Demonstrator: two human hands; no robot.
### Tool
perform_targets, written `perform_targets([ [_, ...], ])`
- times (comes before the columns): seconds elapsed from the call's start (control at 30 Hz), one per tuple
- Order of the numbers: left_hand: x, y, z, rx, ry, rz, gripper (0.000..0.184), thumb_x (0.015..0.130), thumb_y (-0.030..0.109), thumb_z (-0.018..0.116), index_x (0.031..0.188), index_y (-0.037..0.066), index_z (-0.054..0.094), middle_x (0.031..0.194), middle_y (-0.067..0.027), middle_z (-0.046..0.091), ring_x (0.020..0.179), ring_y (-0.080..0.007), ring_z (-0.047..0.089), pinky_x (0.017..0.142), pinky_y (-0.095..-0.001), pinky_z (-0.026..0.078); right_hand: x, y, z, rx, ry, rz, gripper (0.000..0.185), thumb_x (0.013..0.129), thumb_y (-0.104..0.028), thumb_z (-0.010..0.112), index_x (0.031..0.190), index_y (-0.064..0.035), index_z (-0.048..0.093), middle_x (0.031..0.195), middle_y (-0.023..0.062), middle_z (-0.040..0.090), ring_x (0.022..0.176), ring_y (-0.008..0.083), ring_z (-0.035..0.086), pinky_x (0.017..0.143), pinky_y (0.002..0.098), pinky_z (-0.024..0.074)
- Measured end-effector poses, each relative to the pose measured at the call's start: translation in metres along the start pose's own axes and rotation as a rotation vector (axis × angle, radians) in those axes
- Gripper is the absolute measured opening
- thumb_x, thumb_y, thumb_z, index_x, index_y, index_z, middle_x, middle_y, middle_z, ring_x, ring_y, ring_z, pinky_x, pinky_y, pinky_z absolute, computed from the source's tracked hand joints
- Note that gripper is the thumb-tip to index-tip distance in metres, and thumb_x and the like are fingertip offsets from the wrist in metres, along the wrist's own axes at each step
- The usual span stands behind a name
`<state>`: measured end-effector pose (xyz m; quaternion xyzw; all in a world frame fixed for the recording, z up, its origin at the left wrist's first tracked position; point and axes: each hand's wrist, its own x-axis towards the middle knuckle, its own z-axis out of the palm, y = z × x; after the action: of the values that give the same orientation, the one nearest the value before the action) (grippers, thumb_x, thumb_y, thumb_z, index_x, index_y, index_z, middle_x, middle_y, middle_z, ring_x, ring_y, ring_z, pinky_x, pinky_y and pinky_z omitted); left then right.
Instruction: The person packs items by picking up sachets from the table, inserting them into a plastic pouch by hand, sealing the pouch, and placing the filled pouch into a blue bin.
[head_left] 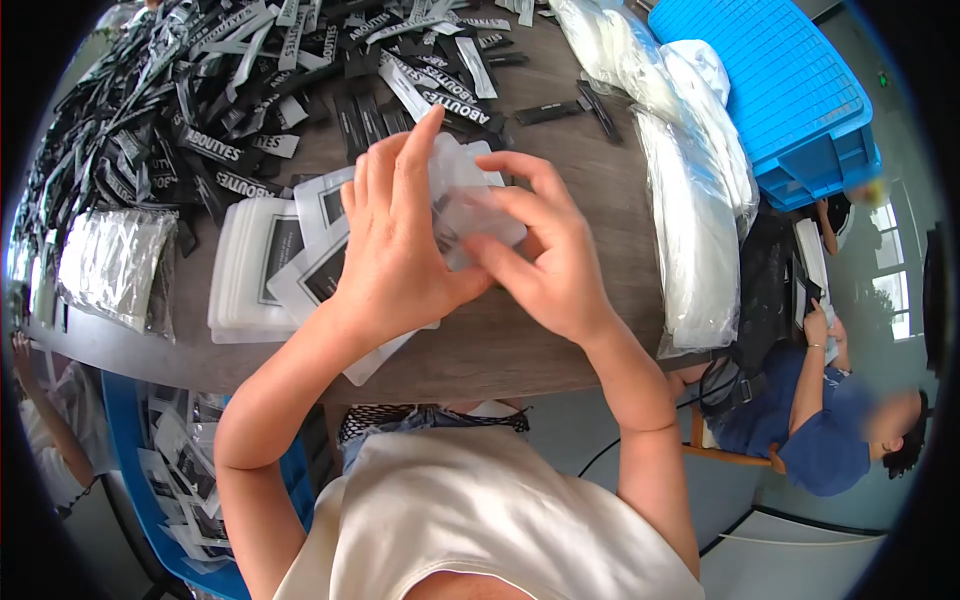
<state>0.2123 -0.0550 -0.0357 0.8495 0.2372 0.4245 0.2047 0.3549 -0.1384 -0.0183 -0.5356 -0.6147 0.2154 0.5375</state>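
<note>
Clock-face directions are taken from the paired hands, with 12 o'clock away from the wearer. Over the table (500, 365), a translucent pouch (478, 212) is held by the right hand (555, 265), its fingers closed on the right-hand side of the pouch. The left hand (392, 245) is raised at the other side, its thumb and index finger spread apart; whether anything is gripped by its remaining fingers cannot be told. Beside and partly beneath it, fanned pouches (290, 290) with dark printed labels are seen.

At 9 o'clock, a stack of frosted pouches (238, 265) is placed, followed farther out by a clear-wrapped bundle (112, 265). Below the table edge at 8 o'clock, a blue bin (123, 440) is filled with loose packets. At 3 o'clock, long plastic-wrapped white packages (695, 235) are laid. From 10 to 12 o'clock, black and silver sachets (215, 145) are heaped. At 2 o'clock, a blue crate (765, 90) is seen. Farther off, a seated person in blue (830, 440) is shown at 4 o'clock, and another person (65, 430) at 8 o'clock.
</note>
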Motion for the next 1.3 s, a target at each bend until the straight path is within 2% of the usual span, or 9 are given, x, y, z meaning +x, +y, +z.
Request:
perform_targets([
  [0.07, 0.003, -0.002, -0.002, -0.112, 0.001, -0.011, 0.109, 0.056, 0.024, 0.086, 0.142, 0.001, 0.024, 0.122, -0.0189, 0.044, 0.110, -0.0349, 0.045, 0.092, -0.0435, 0.035, 0.002, 0.000, -0.009, 0.151, -0.008, 0.126, 0.025, 0.081, 0.002, 0.065, 0.106, 0.0036, 0.065, 0.119, 0.0120, 0.050, 0.094, 0.0164, 0.060, 0.075, 0.0259, 0.0509],
  [0.2, 0.014, -0.019, -0.024, -0.604, -0.205, -0.591, 0.021, 0.087, 0.006, 0.065, 0.105, -0.004, 0.060, 0.091, -0.0028, 0.064, 0.081, -0.0060, 0.055, 0.073, -0.0202, 0.045, 0.006, 0.012, -0.024, 0.263, -0.099, 0.170, 0.026, 0.081, 0.003, 0.064, 0.106, -0.0008, 0.067, 0.112, 0.0081, 0.057, 0.092, 0.0135, 0.061, 0.076, 0.0254, 0.0508],
  [0.27, 0.013, -0.014, -0.022, -0.666, -0.176, -0.550, 0.013, 0.089, 0.008, 0.063, 0.096, -0.003, 0.063, 0.083, 0.0008, 0.063, 0.076, -0.0031, 0.054, 0.068, -0.0182, 0.043, 0.008, 0.010, -0.027, 0.155, -0.276, 0.154, 0.024, 0.081, 0.000, 0.064, 0.104, -0.0022, 0.069, 0.106, 0.0058, 0.062, 0.092, 0.0123, 0.061, 0.077, 0.0260, 0.0501],
  [0.4, 0.011, -0.010, -0.022, -0.590, -0.162, -0.485, 0.012, 0.090, 0.010, 0.063, 0.093, -0.001, 0.065, 0.080, 0.0029, 0.063, 0.073, -0.0020, 0.053, 0.065, -0.0170, 0.043, 0.006, 0.005, -0.027, 0.194, -0.306, 0.252, 0.023, 0.080, -0.003, 0.066, 0.103, -0.0020, 0.068, 0.099, 0.0032, 0.064, 0.089, 0.0114, 0.060, 0.078, 0.0261, 0.0487],
  [0.57, 0.013, -0.008, -0.021, -0.861, 0.077, -0.463, 0.015, 0.089, 0.012, 0.066, 0.094, -0.003, 0.066, 0.081, 0.0008, 0.064, 0.073, -0.0028, 0.055, 0.067, -0.0170, 0.044, 0.006, -0.004, -0.025, 0.318, -0.019, 0.256, 0.040, 0.082, -0.005, 0.071, 0.117, 0.0027, 0.052, 0.103, 0.0074, 0.062, 0.088, 0.0067, 0.058, 0.069, 0.0206, 0.0502],
  [0.7, 0.010, -0.001, -0.018, -0.913, 0.118, -0.462, 0.017, 0.089, 0.012, 0.067, 0.096, -0.002, 0.065, 0.084, 0.0003, 0.065, 0.075, -0.0033, 0.056, 0.069, -0.0170, 0.045, 0.009, -0.013, -0.013, 0.459, 0.255, 0.160, 0.027, 0.084, -0.008, 0.070, 0.106, 0.0031, 0.059, 0.096, 0.0040, 0.063, 0.082, 0.0055, 0.059, 0.068, 0.0200, 0.0483],
  [0.87, 0.009, 0.000, -0.019, -0.897, -0.149, -0.580, 0.018, 0.087, 0.014, 0.069, 0.091, -0.003, 0.067, 0.082, -0.0011, 0.067, 0.073, -0.0035, 0.057, 0.065, -0.0191, 0.046, 0.001, 0.000, -0.019, 0.373, 0.067, 0.226, 0.015, 0.085, -0.012, 0.070, 0.092, 0.0003, 0.065, 0.084, 0.0008, 0.065, 0.077, 0.0049, 0.058, 0.069, 0.0216, 0.0472],
  [1.1, 0.001, -0.003, -0.012, -0.668, -0.120, -0.357, 0.015, 0.085, 0.013, 0.070, 0.092, -0.001, 0.068, 0.082, -0.0013, 0.068, 0.072, -0.0026, 0.056, 0.062, -0.0208, 0.046, -0.002, 0.006, -0.013, 0.499, 0.033, 0.284, 0.013, 0.082, -0.009, 0.070, 0.091, -0.0002, 0.067, 0.086, 0.0028, 0.068, 0.079, 0.0070, 0.061, 0.071, 0.0229, 0.0484],
  [1.3, 0.001, 0.010, -0.015, -0.804, -0.198, -0.456, 0.018, 0.086, 0.013, 0.069, 0.099, 0.000, 0.067, 0.090, -0.0018, 0.068, 0.079, -0.0045, 0.059, 0.068, -0.0201, 0.048, -0.007, 0.013, -0.009, 0.589, 0.041, 0.277, 0.011, 0.080, -0.007, 0.070, 0.089, -0.0003, 0.068, 0.085, 0.0040, 0.069, 0.078, 0.0084, 0.062, 0.071, 0.0240, 0.0487],
])
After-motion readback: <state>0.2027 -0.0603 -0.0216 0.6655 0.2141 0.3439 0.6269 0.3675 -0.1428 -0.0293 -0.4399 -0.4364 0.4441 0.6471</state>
